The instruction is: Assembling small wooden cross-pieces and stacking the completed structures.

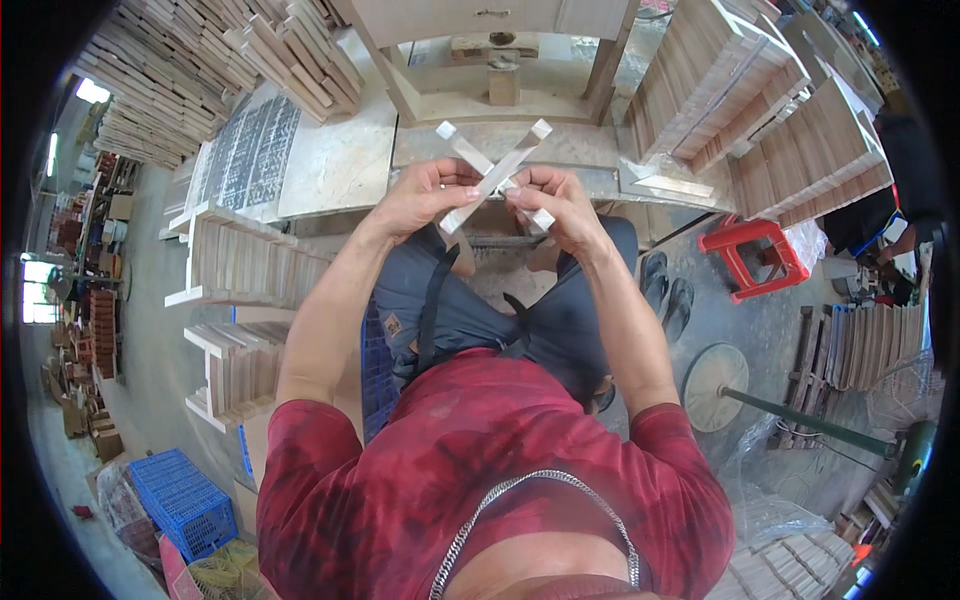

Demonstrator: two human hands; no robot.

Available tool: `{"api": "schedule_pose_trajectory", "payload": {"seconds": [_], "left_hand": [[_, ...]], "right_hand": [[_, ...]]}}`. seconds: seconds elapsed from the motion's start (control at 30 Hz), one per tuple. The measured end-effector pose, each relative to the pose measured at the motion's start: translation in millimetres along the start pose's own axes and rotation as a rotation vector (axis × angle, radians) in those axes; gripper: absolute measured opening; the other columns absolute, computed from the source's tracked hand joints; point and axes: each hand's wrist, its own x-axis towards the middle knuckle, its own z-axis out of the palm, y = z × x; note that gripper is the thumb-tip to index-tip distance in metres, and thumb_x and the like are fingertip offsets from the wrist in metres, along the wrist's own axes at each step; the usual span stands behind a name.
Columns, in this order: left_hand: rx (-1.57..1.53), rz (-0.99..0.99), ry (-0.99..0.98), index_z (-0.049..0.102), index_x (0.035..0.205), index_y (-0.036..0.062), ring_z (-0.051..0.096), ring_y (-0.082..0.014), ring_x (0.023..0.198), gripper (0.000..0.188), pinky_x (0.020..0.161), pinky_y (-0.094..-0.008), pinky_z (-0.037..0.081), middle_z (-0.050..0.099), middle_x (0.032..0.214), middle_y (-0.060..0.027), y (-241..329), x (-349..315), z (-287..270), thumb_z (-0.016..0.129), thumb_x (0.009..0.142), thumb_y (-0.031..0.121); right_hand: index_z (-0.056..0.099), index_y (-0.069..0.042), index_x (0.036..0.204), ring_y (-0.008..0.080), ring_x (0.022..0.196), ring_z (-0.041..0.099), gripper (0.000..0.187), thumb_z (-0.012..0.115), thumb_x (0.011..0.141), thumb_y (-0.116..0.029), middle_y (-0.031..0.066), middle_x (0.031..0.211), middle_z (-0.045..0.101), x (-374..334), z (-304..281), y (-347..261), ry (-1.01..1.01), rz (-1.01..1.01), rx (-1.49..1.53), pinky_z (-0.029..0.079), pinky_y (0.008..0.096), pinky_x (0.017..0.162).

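Two pale square wooden sticks (515, 160) cross in an X in front of me, over the near edge of the workbench (600, 180). My left hand (432, 198) pinches the crossed sticks from the left, near the crossing. From the other side my right hand (555, 203) grips them, its fingers closed just right of the crossing. The joint itself is partly covered by my fingertips. Beyond the sticks stands a wooden frame (500, 105) with a block in its middle.
Stacked wooden strips (300, 70) rise at the far left, and slatted wooden panels (690, 80) stand at the right. A red stool (755, 255) is on the floor at right, near dark slippers (679, 305). Blue crate (180, 500) lies lower left.
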Motion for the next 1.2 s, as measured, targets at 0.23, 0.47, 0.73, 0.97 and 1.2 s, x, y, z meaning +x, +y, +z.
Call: {"api": "schedule_pose_trajectory", "payload": {"seconds": [0.23,0.47,0.73,0.97,1.2], "left_hand": [[-0.057,-0.06,0.092,0.067,0.112,-0.0012,0.068,-0.0147,0.078,0.029,0.068,-0.0272,0.054,0.071,0.091,-0.0087,-22.5,19.3,17.3,0.071,0.086,0.012],[-0.197,-0.025,0.129,0.068,0.107,-0.0014,0.069,-0.0145,0.078,0.017,0.069,-0.027,0.054,0.073,0.091,-0.0094,-47.9,27.1,0.5,0.067,0.092,0.007],[-0.215,0.127,0.359,0.068,0.105,-0.0019,0.069,-0.0146,0.083,0.015,0.073,-0.0278,0.054,0.073,0.096,-0.0094,-51.1,41.4,13.5,0.065,0.093,0.007],[-0.252,0.044,0.284,0.07,0.1,0.0021,0.064,-0.0094,0.074,0.012,0.066,-0.0227,0.048,0.071,0.087,-0.0038,-42.0,33.9,18.1,0.069,0.092,0.012],[-0.215,-0.08,0.336,0.072,0.1,0.0011,0.059,-0.0044,0.07,0.014,0.062,-0.022,0.045,0.069,0.081,0.0005,-41.1,31.3,22.0,0.07,0.091,0.012]], "right_hand": [[0.074,-0.004,0.102,0.01,0.08,0.067,0.02,0.079,0.084,-0.01,0.0028,0.091,0.074,5.5,-29.7,-3.4,0.003,0.212,-0.17,0.054,0.0269,0.075],[0.075,0.0,0.099,0.0118,0.071,0.063,0.025,0.075,0.091,-0.024,0.0035,0.082,0.072,9.7,-16.0,-10.0,0.089,0.114,-0.367,0.05,0.0279,0.067],[0.067,0.0,0.108,0.0343,0.108,0.057,0.038,0.075,0.072,-0.011,0.0143,0.11,0.065,9.5,38.3,-14.4,0.306,-0.643,-1.382,0.048,0.0441,0.095],[0.071,-0.005,0.104,0.0299,0.101,0.057,0.032,0.064,0.073,-0.012,0.0065,0.103,0.068,13.9,28.6,9.8,0.401,-0.776,-1.585,0.045,0.0447,0.091],[0.073,-0.006,0.106,0.0301,0.103,0.057,0.036,0.067,0.071,-0.009,0.0048,0.107,0.068,9.3,22.2,17.9,0.381,-0.859,-1.633,0.045,0.0473,0.09]]}}
